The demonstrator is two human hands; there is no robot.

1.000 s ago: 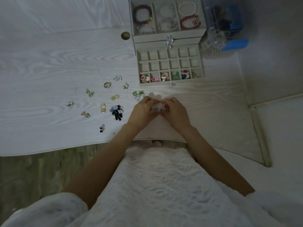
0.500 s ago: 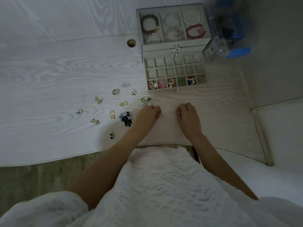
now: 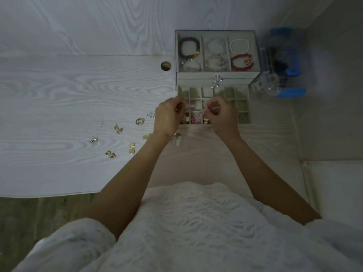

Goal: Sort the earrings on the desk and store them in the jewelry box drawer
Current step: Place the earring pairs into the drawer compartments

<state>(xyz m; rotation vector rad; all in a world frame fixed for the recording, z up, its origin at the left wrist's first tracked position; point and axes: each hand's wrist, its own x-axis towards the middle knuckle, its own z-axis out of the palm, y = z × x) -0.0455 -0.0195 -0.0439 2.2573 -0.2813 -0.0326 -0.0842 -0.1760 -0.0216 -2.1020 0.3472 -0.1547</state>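
A white jewelry box [image 3: 216, 76] stands at the desk's back, its gridded drawer [image 3: 242, 104] pulled open toward me. Both hands hover over the drawer's middle rows. My left hand [image 3: 168, 117] pinches a small clear earring [image 3: 179, 108] between thumb and fingers. My right hand [image 3: 221, 115] pinches the matching clear earring [image 3: 208, 108]. The drawer's front row holds a pink pair [image 3: 195, 120] and others partly hidden by my hands. Several gold earrings [image 3: 117, 128] lie scattered on the desk left of my left hand.
The box's top tray holds bracelets [image 3: 189, 49] in three compartments. A clear and blue organizer [image 3: 279, 75] stands right of the box. A round cable hole [image 3: 166, 66] sits left of it. The desk's front edge [image 3: 59, 194] runs below the earrings; a green-white pair [image 3: 176, 137] lies beside my left wrist.
Both hands lifted from the desk surface and moved forward over the open drawer, each still pinching a small clear earring. The camera view has shifted.
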